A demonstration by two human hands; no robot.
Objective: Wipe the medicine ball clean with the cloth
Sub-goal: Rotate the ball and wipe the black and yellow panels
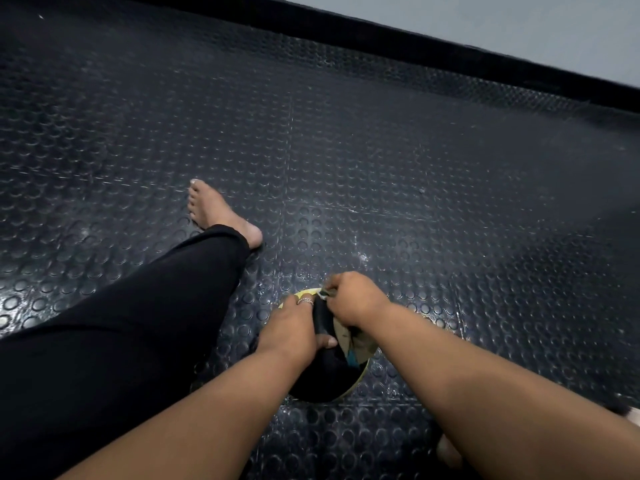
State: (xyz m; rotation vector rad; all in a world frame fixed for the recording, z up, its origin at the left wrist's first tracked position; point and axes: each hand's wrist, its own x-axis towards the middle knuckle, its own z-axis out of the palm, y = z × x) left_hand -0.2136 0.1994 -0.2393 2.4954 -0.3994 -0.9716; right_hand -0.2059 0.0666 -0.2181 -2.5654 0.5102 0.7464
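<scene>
Both hands' grip on medicine ball (323, 372), studded rubber floor (381, 168)

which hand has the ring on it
The left hand, which holds the near left side of the medicine ball; a ring shows on one finger. The right hand, gripping the cloth at the ball's far edge, shows none.

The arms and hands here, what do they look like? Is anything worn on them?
Both forearms are bare, with no sleeves, gloves, watch or bracelet in view. The left hand wears a silvery ring on one finger; which finger is hard to tell. No ring shows on the right hand. Lower down, the person wears black trousers and is barefoot.
</scene>
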